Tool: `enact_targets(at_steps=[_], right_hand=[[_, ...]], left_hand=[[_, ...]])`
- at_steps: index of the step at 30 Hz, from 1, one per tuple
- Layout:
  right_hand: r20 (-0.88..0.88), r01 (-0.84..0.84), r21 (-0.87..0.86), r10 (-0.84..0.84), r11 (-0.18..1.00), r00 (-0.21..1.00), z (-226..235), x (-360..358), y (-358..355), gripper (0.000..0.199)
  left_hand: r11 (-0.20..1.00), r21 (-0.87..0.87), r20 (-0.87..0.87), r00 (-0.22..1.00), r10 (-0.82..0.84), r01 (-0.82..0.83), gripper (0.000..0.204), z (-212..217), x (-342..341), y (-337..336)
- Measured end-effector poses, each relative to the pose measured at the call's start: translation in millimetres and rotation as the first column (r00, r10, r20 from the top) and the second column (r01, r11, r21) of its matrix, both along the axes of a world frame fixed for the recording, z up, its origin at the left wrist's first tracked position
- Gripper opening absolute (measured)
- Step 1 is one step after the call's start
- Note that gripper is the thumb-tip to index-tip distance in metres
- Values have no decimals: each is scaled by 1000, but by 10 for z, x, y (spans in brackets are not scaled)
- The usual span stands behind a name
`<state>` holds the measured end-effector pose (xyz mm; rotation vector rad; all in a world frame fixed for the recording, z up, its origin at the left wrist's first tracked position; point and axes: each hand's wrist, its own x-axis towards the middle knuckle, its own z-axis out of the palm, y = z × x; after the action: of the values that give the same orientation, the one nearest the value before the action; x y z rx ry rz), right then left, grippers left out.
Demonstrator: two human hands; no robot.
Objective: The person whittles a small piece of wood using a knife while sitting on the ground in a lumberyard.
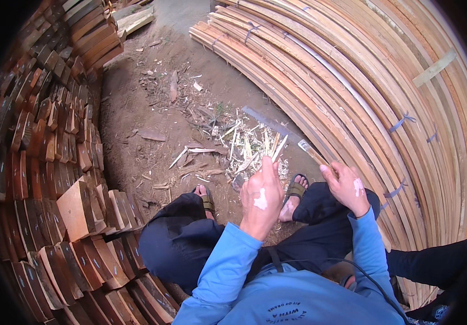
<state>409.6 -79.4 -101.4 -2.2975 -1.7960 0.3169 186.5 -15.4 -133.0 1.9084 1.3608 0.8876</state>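
Note:
My left hand [260, 197] is closed around a pale, pointed wooden stick [280, 148], its tip slanting up and away from me. In my right hand [347, 187] is the wooden handle [316, 156] of a long-bladed tool. Its grey blade [274, 124] reaches forward and left past the stick, a small gap apart from it; whether its edge is toothed I cannot tell. Beneath the stick and blade lies a heap of pale wood shavings [241, 142]. My fingers hide the lower end of the stick.
Stacked brown timber blocks [44, 168] form a wall on the left. Long bundled wooden strips [347, 92], tied with dark bands, lie along the right. Bark scraps [151, 135] litter the dirt floor ahead. My sandalled feet are close to the shavings. A dark-clothed leg [428, 268] extends in at right.

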Motion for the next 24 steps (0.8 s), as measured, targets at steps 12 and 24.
enact_targets(at_steps=[12,24], right_hand=[[-766,365,-361,-496,858,409,-112,734,-428,48],[-882,408,-379,-457,831,113,-217,820,-635,49]], left_hand=[[762,-447,881,376,286,469,35,-167,-328,305],[770,-540,833,350,430,340,28,-154,-453,362]])
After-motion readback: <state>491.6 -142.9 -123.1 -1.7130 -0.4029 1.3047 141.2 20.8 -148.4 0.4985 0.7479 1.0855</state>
